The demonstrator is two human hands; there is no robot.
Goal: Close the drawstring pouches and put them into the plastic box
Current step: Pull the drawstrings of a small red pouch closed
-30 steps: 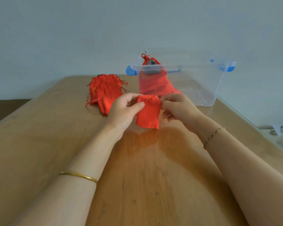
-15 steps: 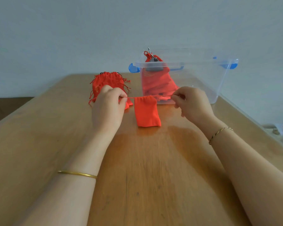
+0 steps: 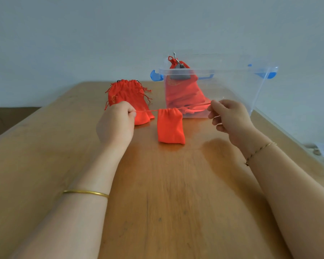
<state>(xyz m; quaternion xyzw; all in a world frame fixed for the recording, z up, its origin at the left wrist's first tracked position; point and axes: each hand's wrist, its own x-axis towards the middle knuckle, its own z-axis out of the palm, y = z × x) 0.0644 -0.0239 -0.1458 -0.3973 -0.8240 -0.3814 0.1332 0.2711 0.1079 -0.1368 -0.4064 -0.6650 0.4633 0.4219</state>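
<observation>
One small red fabric drawstring pouch [image 3: 171,128], mouth gathered, hangs low over the wooden tabletop [image 3: 157,202] between two hands; left hand [image 3: 116,124] pinches one cord, right hand [image 3: 230,118] pinches the other, well apart, cords taut; one heap of loose red pouches [image 3: 127,94] lies just behind the left hand, number unclear; one clear plastic box with blue latches [image 3: 232,86] stands far right, red pouches [image 3: 183,94] stacked at its left end under a grey object [image 3: 180,73], room showing in its right half; the tabletop's right edge runs near the right forearm, broad wood nearer the camera
</observation>
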